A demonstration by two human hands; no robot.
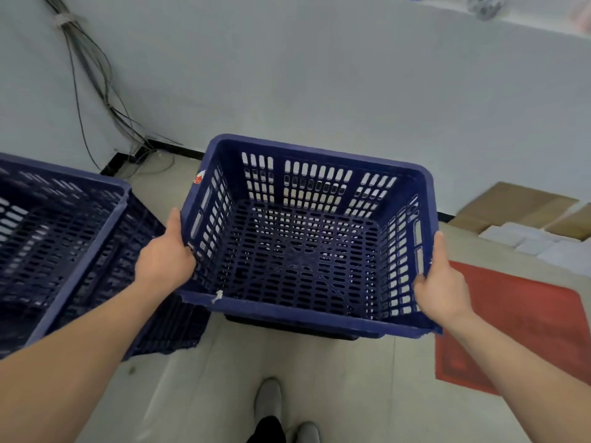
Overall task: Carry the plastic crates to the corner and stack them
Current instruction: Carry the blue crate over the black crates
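Step in hand: carry to the stack. Judged best done level, swung left, rims squared over the stack, then lowered until seated, fingers kept out from under.

Left hand (164, 260) is wrapped on the left rim of the empty blue crate (300, 251). Right hand (443, 292) is clamped on the right rim. The hands are set wide apart. The crate appears held off the floor, just right of the crate stack (60, 225). The room corner with cables (89, 68) lies beyond.

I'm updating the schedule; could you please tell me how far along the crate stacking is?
Done: a stack of blue crates stands near the corner. In hand: the left hand and right hand grip another empty crate. Left: setting it on the stack.
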